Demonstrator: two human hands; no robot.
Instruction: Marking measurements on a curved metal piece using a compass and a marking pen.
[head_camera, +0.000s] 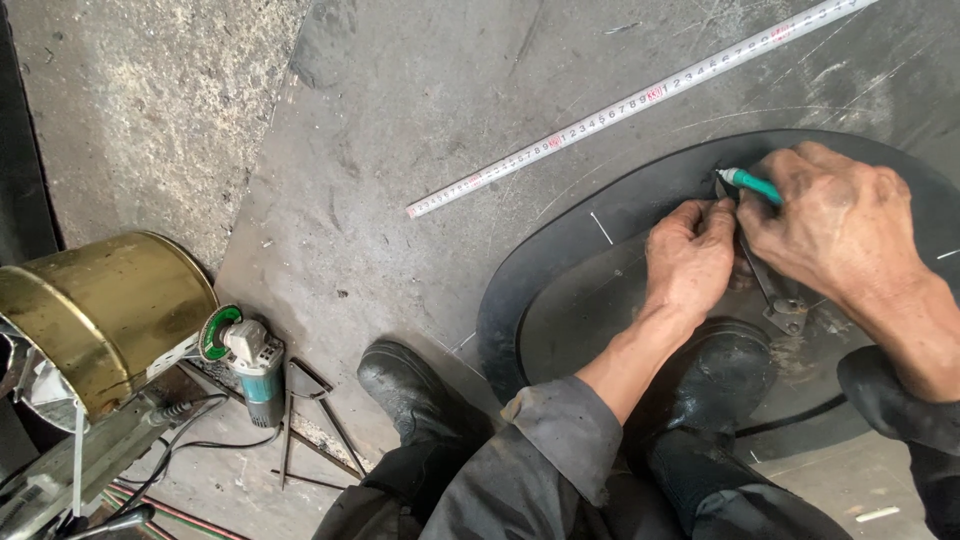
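Observation:
My right hand (840, 225) grips a teal marker pen (750, 182) whose tip touches a dark round steel disc (560, 260) lying on a large steel sheet (420, 150). Just left of it, my left hand (688, 255) pinches the upper end of a metal compass-like tool (772, 290) whose hinged foot rests near the disc's middle. A black boot (725, 375) stands on the disc below both hands. A second boot (405, 385) rests on the sheet to the left.
A steel tape measure (620, 105) lies stretched diagonally across the sheet above the disc. At the left sit a brass-coloured tin (105, 310), a teal angle grinder (245, 355), thin metal rods (320, 420) and cables on the concrete floor (150, 110).

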